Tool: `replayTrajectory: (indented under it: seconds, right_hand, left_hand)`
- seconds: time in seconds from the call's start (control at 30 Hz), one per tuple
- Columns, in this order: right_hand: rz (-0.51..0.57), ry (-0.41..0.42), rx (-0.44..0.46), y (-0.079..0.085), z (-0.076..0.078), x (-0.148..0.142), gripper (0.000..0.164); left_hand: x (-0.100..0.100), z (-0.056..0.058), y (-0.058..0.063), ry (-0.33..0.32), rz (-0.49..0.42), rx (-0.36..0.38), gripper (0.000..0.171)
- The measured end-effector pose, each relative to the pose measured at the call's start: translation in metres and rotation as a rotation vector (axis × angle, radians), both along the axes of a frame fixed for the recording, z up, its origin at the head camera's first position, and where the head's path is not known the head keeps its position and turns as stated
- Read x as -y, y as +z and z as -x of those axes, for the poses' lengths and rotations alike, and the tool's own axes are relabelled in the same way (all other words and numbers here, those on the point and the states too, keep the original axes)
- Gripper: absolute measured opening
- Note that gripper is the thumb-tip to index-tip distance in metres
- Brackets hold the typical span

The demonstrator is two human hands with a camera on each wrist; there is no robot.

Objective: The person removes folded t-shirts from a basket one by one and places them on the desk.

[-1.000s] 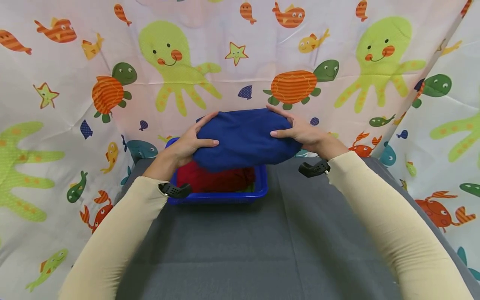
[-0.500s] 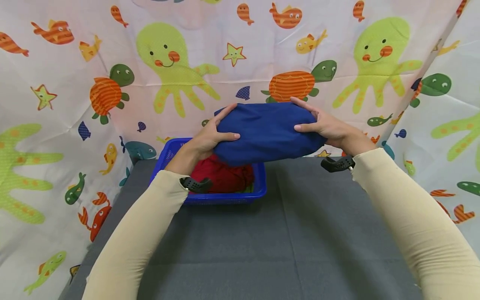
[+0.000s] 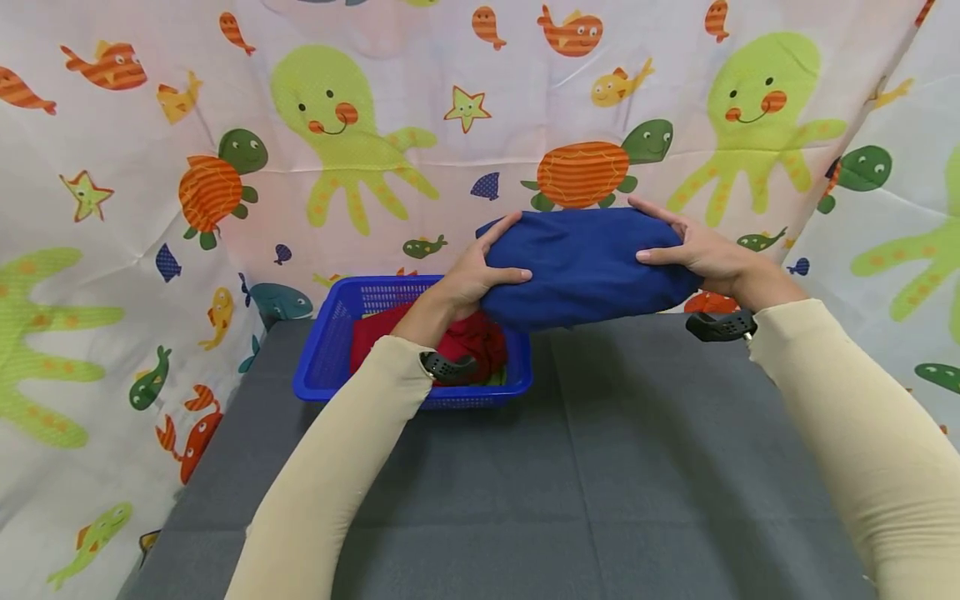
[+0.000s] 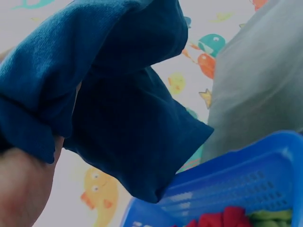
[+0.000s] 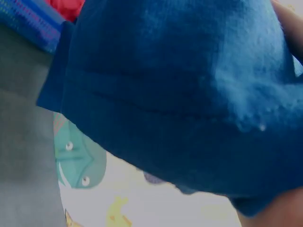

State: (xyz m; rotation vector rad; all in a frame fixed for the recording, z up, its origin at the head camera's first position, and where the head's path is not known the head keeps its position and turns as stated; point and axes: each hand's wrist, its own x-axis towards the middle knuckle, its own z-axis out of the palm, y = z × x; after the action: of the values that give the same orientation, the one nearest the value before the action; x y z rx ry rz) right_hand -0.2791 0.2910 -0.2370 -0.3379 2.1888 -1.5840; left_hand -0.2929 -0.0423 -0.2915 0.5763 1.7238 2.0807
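A folded dark blue cloth garment (image 3: 585, 267) is held up in the air by both hands, to the right of the basket. Its left end is gripped by my left hand (image 3: 474, 279), thumb in front and fingers behind. At the other end my right hand (image 3: 701, 254) grips it the same way. In the left wrist view, loose flaps of the blue garment (image 4: 128, 127) hang down above the basket's rim. The right wrist view is mostly filled by the same garment (image 5: 165, 104); its exact kind cannot be told.
A blue plastic basket (image 3: 322, 358) stands at the back left of the grey-covered table (image 3: 480, 517). Inside it lie red cloth (image 3: 480, 346) and a bit of green cloth (image 4: 272, 220). A curtain with sea-animal prints (image 3: 510, 83) hangs behind and along both sides.
Both hands have carried the blue garment rightward, from above the basket to beside it over the table. More of the basket and the red cloth has come into sight.
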Motion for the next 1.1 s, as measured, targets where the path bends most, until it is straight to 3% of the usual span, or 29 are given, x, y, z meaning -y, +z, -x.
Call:
replayTrajectory:
  seconds: [0.33, 0.67, 1.1]
  right_hand:
    - [-0.093, -0.069, -0.005, -0.011, -0.004, -0.040, 0.074]
    - [-0.131, -0.065, -0.008, -0.029, -0.002, -0.063, 0.072]
    - [-0.181, -0.100, 0.042, -0.076, 0.006, -0.071, 0.081]
  left_hand:
    - [-0.044, 0.001, -0.020, 0.021, 0.012, 0.081, 0.084]
    - [-0.069, 0.000, -0.044, 0.030, 0.005, 0.106, 0.083]
    - [-0.083, 0.006, -0.080, 0.093, 0.128, 0.089, 0.086]
